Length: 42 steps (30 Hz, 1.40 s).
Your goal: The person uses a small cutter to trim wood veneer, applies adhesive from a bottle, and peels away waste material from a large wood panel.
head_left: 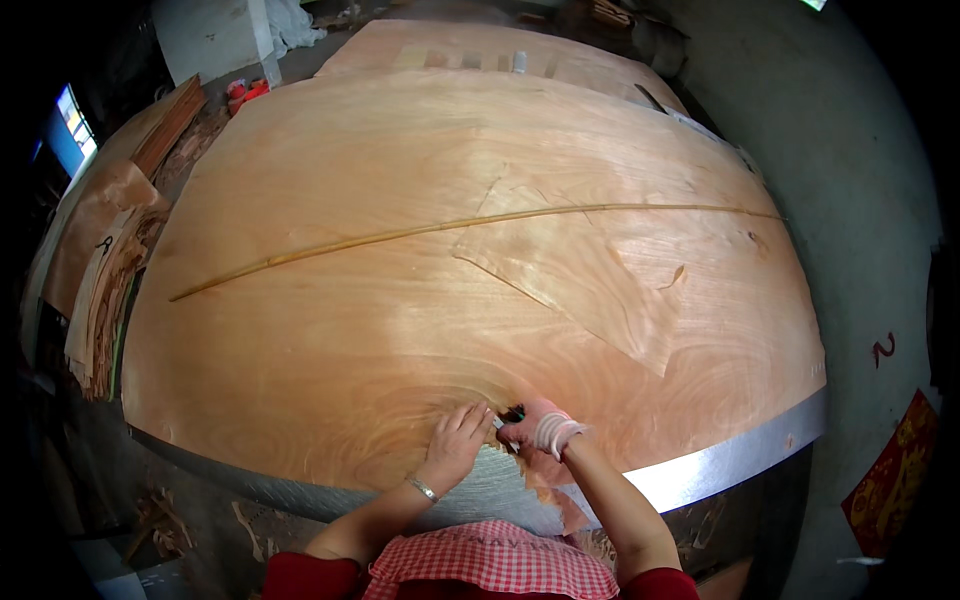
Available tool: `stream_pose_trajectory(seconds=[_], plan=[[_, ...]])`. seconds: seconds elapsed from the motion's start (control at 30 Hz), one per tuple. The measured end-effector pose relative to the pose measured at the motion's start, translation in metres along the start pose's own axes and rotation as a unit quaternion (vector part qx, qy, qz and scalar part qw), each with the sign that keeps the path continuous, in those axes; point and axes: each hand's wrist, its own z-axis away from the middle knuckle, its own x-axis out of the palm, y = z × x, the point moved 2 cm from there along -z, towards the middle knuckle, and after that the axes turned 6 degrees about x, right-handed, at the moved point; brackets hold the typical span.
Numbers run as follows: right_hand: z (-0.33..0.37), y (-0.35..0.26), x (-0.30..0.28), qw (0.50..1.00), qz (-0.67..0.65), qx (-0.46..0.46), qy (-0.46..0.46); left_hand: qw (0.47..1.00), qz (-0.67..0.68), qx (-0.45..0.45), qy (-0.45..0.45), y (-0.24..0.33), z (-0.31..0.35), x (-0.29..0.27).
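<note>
Laid bare left hand (457, 443), fingers close, on broad tan veneer sheet (300, 370); clasped half-hidden dark object (513, 413) in pink-gloved right hand (537, 427), nearer sheet's ragged front edge (537, 478).

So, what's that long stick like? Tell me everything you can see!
The long stick is thin and yellowish-brown, with faint joints, so it looks like bamboo. It lies almost edge to edge across the big wood sheet, passing over a jagged piece of thin wood. It looks slightly bowed, though the lens bends lines. Neither the left hand nor the right hand touches it.
</note>
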Motion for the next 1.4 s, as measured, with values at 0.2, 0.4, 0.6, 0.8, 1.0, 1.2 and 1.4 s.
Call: stream_pose_trajectory(seconds=[0.2,0.4,0.6,0.8,1.0,1.2,1.4], plan=[[0.008,0.010,0.003,0.987,0.145,0.001,0.062,0.999,-0.031,0.011,-0.028,0.007,-0.008,-0.007],[0.021,-0.012,-0.047,0.959,0.245,0.098,0.106,0.998,-0.048,0.023,-0.027,0.004,-0.006,-0.009],[0.029,-0.019,-0.026,0.978,0.185,-0.006,0.101,1.000,-0.016,0.021,-0.009,0.001,-0.003,-0.005],[0.028,-0.007,0.005,0.986,0.157,0.029,0.051,1.000,0.009,0.008,-0.007,0.001,-0.002,-0.008],[0.003,0.012,-0.016,0.946,0.300,-0.008,0.121,0.999,-0.018,0.030,-0.006,0.003,-0.005,-0.007],[0.000,-0.004,-0.023,0.993,-0.116,-0.009,0.032,1.000,0.007,0.008,-0.004,0.000,0.000,-0.006],[-0.019,-0.005,-0.003,0.964,-0.264,0.020,0.027,0.990,0.140,-0.021,0.027,-0.010,0.010,-0.001]])
